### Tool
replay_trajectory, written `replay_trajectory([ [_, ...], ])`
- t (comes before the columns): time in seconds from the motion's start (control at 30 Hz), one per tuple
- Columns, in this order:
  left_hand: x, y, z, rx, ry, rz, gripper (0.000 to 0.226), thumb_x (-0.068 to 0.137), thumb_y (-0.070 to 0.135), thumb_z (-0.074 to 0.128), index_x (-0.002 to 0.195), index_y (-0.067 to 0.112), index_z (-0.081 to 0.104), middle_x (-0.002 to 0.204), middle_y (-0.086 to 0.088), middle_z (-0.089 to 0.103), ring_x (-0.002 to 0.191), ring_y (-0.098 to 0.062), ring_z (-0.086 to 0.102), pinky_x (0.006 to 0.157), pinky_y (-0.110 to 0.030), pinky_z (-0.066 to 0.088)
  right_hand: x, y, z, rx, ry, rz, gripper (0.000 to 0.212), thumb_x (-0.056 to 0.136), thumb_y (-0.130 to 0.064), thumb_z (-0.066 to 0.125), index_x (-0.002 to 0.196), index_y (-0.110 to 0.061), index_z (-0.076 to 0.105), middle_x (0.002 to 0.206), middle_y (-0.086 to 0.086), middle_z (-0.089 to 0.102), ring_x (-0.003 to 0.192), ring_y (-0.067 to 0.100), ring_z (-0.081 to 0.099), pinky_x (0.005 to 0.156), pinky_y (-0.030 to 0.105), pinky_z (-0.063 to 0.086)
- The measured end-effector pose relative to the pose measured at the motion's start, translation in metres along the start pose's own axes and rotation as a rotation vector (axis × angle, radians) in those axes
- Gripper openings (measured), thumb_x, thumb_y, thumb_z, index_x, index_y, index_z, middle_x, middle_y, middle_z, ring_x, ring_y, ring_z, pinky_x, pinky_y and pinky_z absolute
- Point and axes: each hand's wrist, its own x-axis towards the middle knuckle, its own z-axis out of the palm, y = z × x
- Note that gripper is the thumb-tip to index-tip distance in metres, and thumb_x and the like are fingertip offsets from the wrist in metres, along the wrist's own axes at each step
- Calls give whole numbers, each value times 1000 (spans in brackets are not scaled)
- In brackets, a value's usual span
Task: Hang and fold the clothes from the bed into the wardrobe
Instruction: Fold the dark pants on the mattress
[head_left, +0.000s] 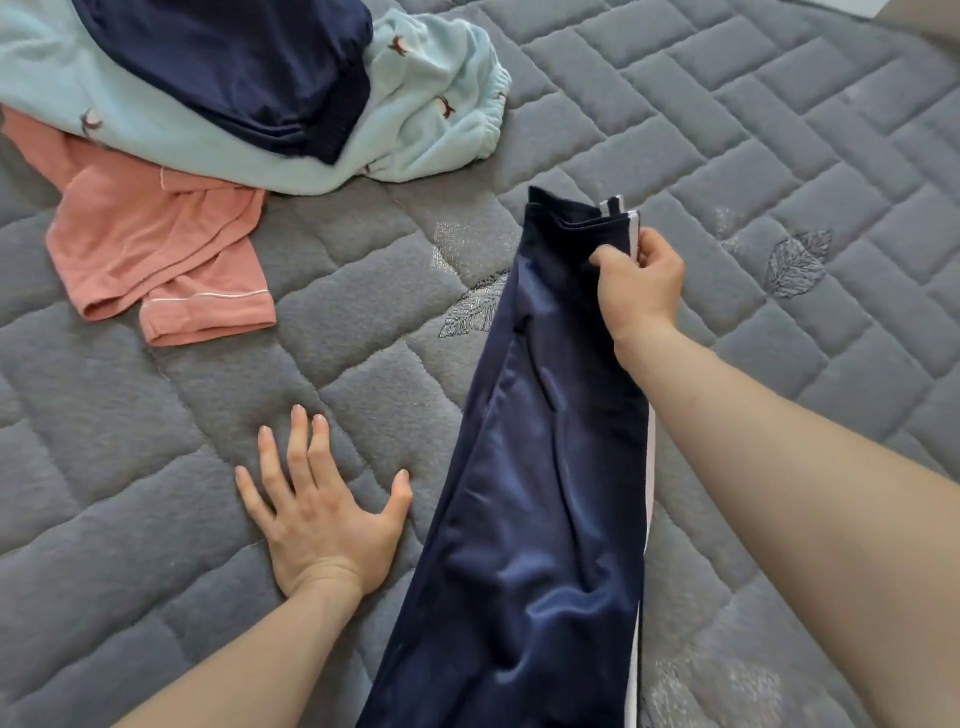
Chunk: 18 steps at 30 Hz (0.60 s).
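The right hand pinches the cuffs of the navy trousers, lifted over the bed. The left hand lies flat and open on the quilt, holding nothing. Folding seems in hand; next, I think, lay them flat and double them.

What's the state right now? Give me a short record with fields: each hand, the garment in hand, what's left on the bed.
left hand: open, fingers spread, palm flat on the grey quilted bed cover
right hand: grips the top edge of the navy trousers
navy trousers: dark satin-like fabric with a white side stripe, held up by one end, lower part runs out of view
left on bed: pink garment, light blue fleece garment, another navy garment lying on the blue one
wardrobe: not in view
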Motion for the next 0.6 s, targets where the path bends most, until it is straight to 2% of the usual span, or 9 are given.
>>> replay_trajectory([
  [0.13,1,1,-3,-28,-5,-4,106,77,79,45,157,11,30,169,-2,21,159,-32,6,126,-62,4,-51,-22,-25,70,-120,-151,19,77,-2,64,71,-19,57,64,-11,53,66,6,47,64,23,43],
  [0.23,1,2,-10,-52,-38,1,107,78,83,41,158,14,27,170,0,19,159,-32,3,126,-61,2,-104,-25,-52,28,-200,-234,13,77,6,63,75,-4,55,68,-3,53,67,10,46,61,27,39],
  [0.3,1,3,-16,-42,-86,20,107,79,86,35,161,19,22,172,2,14,159,-32,-2,126,-62,-1,-145,-18,-72,-48,-231,-306,20,78,8,64,73,-7,52,67,-6,54,64,8,45,59,26,38],
  [0.33,1,1,-20,-28,-120,38,107,79,87,33,162,22,19,172,4,10,159,-33,-4,125,-63,-5,-167,-13,-81,-82,-243,-340,25,78,8,65,72,-12,52,69,-11,60,65,7,50,61,25,42],
  [0.4,2,-6,-27,-10,-223,108,109,77,90,28,165,29,7,173,8,-2,158,-34,-12,122,-62,-14,-213,2,-101,-140,-266,-392,27,74,10,64,74,-14,52,85,-10,73,82,9,67,76,26,51],
  [0.47,5,-21,-38,-19,-363,215,107,79,89,34,164,36,-2,173,10,-12,157,-32,-19,120,-58,-19,-258,21,-121,-246,-279,-445,33,64,13,60,76,-17,51,95,-10,72,97,16,67,84,27,50],
  [0.53,2,-39,-54,-63,-445,293,98,87,80,49,165,39,7,173,8,-8,159,-29,-14,126,-54,-10,-298,46,-139,-371,-330,-454,39,56,13,60,77,-20,54,96,-12,69,100,16,62,86,26,48],
  [0.6,-10,-54,-75,-116,-501,329,90,88,72,57,163,36,23,174,5,4,160,-27,-4,129,-49,1,-329,76,-156,-571,-410,-374,39,59,9,66,81,-22,60,102,-10,67,107,19,59,94,27,46],
])
